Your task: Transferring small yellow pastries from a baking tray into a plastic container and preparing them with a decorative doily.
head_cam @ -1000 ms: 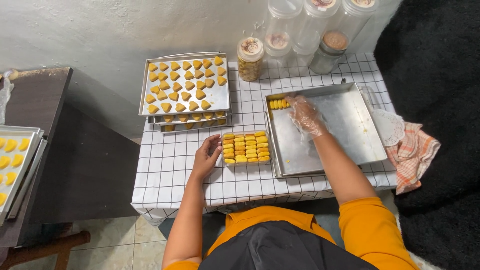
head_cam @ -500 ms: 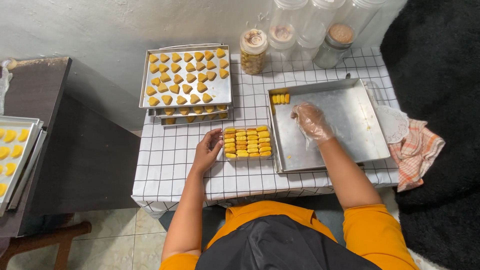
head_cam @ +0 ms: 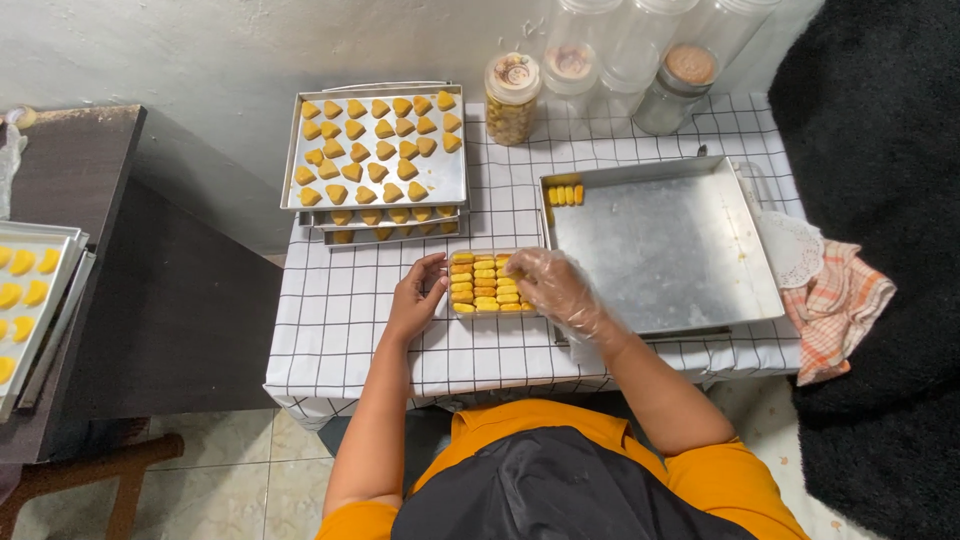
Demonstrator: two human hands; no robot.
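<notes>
1. Small clear plastic rectangular container, filled with rows of yellow oblong cookies, sits on the white black-gridded tablecloth surface, just at 9 o'clock of the large square metal baking tray.
2. Left hand, bare: fingers lightly spread and curled, touching the container's 9 o'clock wall, steadying rather than clamped.
3. Right hand, in a thin transparent plastic glove: over the container's 3 o'clock end, fingers drawn together at the top row. Whether they pinch a cookie I cannot tell; the glove film blurs it.
4. Handling judgement: cookies look light, dry and crumbly, so likely fragile; best taken by the long sides with a soft pinch. Container looks thin-walled and flexible; take hold at opposite walls, low, or support from below. The glove may slip on smooth plastic.
5. A few more yellow oblong cookies remain in the metal tray's 10 o'clock corner.
6. At 11 o'clock: stacked flat metal trays of heart-shaped yellow cookies; lower trays mostly hidden.
7. At 12 o'clock: clear plastic jars, tops cut off by the frame edge.
8. Container's 3 o'clock side is hidden under the right hand; layer count inside is indeterminate.
</notes>
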